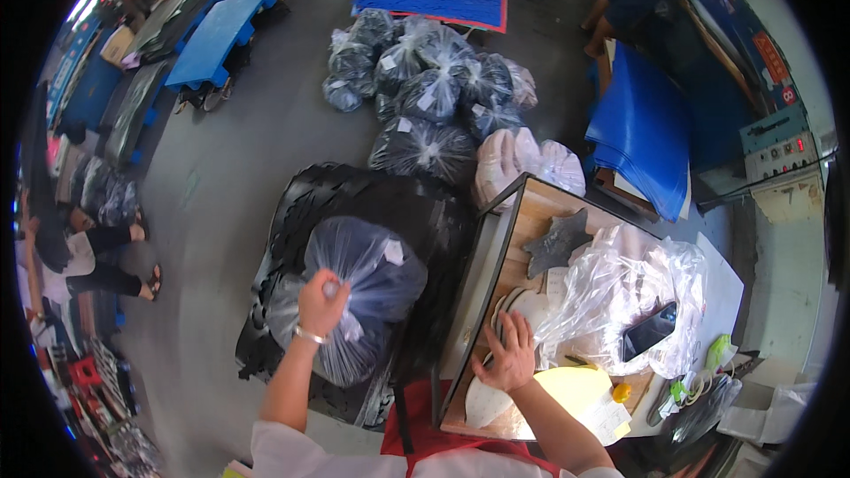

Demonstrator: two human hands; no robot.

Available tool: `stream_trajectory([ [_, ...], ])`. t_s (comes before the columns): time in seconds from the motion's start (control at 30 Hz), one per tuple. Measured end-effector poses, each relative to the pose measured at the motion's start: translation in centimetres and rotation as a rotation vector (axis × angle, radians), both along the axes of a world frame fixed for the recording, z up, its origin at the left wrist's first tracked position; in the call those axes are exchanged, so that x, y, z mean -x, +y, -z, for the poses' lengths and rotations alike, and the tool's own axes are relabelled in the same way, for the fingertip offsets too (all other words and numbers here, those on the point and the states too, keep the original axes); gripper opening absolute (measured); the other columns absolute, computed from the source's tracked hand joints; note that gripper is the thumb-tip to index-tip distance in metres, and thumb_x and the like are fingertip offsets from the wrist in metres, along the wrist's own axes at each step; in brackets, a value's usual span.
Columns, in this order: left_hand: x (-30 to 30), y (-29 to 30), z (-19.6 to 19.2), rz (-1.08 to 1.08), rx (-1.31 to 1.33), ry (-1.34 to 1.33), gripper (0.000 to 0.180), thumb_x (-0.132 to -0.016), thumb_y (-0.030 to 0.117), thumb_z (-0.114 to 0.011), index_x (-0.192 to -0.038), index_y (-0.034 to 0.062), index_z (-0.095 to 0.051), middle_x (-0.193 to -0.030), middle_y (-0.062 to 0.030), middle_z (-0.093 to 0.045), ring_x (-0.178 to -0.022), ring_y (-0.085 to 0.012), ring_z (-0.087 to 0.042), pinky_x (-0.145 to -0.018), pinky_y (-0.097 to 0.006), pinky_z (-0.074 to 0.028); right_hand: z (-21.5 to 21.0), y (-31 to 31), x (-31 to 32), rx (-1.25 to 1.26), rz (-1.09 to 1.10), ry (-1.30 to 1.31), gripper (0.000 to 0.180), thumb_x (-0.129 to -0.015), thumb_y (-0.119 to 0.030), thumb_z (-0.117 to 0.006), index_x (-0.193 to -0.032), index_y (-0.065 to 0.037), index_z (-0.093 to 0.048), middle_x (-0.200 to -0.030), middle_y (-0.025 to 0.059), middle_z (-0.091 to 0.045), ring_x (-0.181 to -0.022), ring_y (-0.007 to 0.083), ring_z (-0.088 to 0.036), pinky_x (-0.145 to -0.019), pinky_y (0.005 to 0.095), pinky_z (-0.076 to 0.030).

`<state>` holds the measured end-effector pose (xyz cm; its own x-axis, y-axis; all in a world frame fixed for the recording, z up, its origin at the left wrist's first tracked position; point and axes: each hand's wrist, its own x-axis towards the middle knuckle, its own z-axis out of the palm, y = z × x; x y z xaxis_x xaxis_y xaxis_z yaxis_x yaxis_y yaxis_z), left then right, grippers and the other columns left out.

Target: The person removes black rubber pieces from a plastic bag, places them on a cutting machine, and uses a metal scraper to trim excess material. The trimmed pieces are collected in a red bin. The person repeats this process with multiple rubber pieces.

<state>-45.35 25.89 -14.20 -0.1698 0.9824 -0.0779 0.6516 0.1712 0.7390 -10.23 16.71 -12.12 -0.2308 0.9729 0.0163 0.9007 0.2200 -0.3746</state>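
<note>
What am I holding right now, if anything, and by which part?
Your left hand grips a filled clear plastic bag by its gathered neck; your right hand is spread open, apparently holding nothing.

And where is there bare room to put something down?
Widest is the grey floor between the blue platform and the black sheets. On the table, a small wood patch shows beside the star-shaped piece. Crowded: the table's middle, under the clear plastic bag and phone, and around the right hand.
</note>
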Motion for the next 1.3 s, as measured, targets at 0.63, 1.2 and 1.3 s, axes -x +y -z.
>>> stream_trajectory([
  [0.63, -15.0, 33.2, 16.9, 0.418, 0.069, 0.163, 0.031, -0.087, 0.026, -0.059, -0.114, 0.0108, -0.056, -0.094, -0.0180, -0.068, -0.093, -0.0391, -0.063, -0.083, -0.049, -0.049, 1.0, -0.2, -0.4, 0.025, 0.045, 0.058, 0.042, -0.062, -0.032, -0.073, -0.094, -0.005, -0.069, -0.132, 0.0123, -0.051, -0.123, 0.0360, -0.045, -0.100, 0.0522, -0.040],
  [1.2, 0.7, -2.2, 18.2, 0.531, 0.792, 0.180, 0.033, -0.080, -0.003, -0.051, -0.108, 0.0062, -0.066, -0.089, -0.0107, -0.073, -0.088, -0.0253, -0.069, -0.079, -0.034, -0.054, 0.5, -0.3, -0.3, -0.090, 0.023, 0.093, 0.034, -0.060, -0.024, -0.071, -0.086, -0.002, -0.069, -0.134, 0.0153, -0.049, -0.128, 0.0403, -0.041, -0.104, 0.0537, -0.036],
  [1.3, 0.5, -5.7, 15.6, 0.543, 0.759, 0.117, 0.034, -0.079, -0.003, -0.051, -0.109, 0.0067, -0.065, -0.089, -0.0101, -0.073, -0.089, -0.0242, -0.069, -0.079, -0.033, -0.053, 0.4, -0.7, 0.0, -0.123, 0.034, 0.097, 0.031, -0.060, -0.023, -0.072, -0.084, -0.002, -0.069, -0.135, 0.0157, -0.048, -0.130, 0.0414, -0.039, -0.106, 0.0536, -0.035],
])
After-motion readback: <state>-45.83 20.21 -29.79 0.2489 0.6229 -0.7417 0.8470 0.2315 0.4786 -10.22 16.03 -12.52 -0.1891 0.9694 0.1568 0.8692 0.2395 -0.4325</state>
